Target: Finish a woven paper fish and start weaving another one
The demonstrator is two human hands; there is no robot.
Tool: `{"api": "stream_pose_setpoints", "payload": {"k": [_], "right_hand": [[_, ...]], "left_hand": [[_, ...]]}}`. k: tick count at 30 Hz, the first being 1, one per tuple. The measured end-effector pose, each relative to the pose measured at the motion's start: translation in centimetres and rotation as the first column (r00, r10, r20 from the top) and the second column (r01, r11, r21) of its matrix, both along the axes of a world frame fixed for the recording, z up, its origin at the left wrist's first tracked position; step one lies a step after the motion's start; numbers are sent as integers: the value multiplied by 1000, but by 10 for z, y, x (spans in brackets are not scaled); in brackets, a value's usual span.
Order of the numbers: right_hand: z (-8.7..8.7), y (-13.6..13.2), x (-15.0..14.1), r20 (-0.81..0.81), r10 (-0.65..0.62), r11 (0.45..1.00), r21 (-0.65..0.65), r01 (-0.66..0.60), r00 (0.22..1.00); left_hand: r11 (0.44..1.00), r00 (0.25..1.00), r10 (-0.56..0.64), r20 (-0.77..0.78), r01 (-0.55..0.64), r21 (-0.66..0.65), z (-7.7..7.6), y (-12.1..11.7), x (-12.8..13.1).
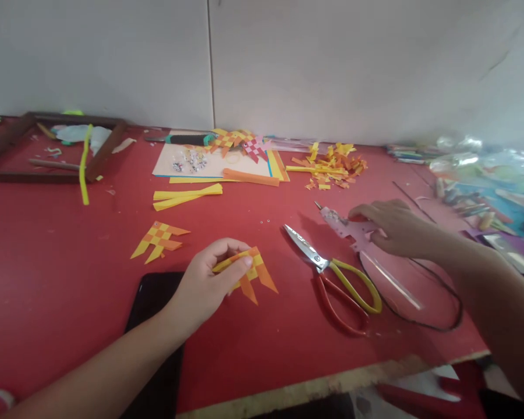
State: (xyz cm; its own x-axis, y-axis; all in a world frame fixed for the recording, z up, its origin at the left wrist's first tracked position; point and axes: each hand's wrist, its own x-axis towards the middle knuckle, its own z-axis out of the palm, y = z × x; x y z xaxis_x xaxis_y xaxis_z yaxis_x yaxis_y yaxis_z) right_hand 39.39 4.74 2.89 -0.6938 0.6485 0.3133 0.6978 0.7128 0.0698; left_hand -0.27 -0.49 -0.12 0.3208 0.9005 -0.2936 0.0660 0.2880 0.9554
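One woven orange-and-yellow checkered paper piece [258,269], orange tails pointed; pinched in the left hand [213,276] above the red worktop [244,355]. One pink, metal-nozzled glue gun [337,221]; grasped in the right hand [395,227]. Hands well apart.

- The woven piece [258,269] I hold: matt paper
- My glue gun [335,223]: smooth plastic, metal tip
- My scissors [319,263]: glossy metal blades, smooth plastic-looking handles
- My frame [35,176]: matt, wood-like

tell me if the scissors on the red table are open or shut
The scissors are shut: their blades lie together as one narrow silver shape tapering to a single tip.
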Motion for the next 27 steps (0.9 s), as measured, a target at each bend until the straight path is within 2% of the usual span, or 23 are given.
{"api": "stream_pose_setpoints", "payload": {"k": [3, 6, 8, 12, 14, 16, 22, 27], "right_hand": [[2, 12, 17, -14, -2, 1000, -20, 1, 1000], [8, 12, 4, -56, -65, 997, -32, 63, 996], [10, 5, -25, -69, -138, 988, -73, 133, 988], [1, -2, -109, -75, -240, 951, -221, 218, 968], [-8, 4, -143, -64, -305, 906, -328, 269, 950], [-16, 15, -163, -60, -338, 882, -368, 294, 939], [-26, 36, -172, -3, -357, 843, -432, 321, 934], [-21, 36, -173, 57, -228, 864, -449, 229, 972]], "left_hand": [[997, 999, 2, 32, 0, -75, 1, 1, 2], [997, 999, 16, 46, -12, -82, 3, 1, 4], [997, 999, 22, 48, -19, -69, 3, 2, 5], [999, 999, 35, 33, -34, -34, 2, 2, 4], [999, 999, 31, 19, -30, -28, 0, 2, 3], [999, 1000, 16, 8, -15, -28, -2, 2, 2], [1000, 1000, -9, -11, 8, -28, -2, 1, 0], [998, 999, -8, -43, 5, -57, 2, 1, 1]]}}
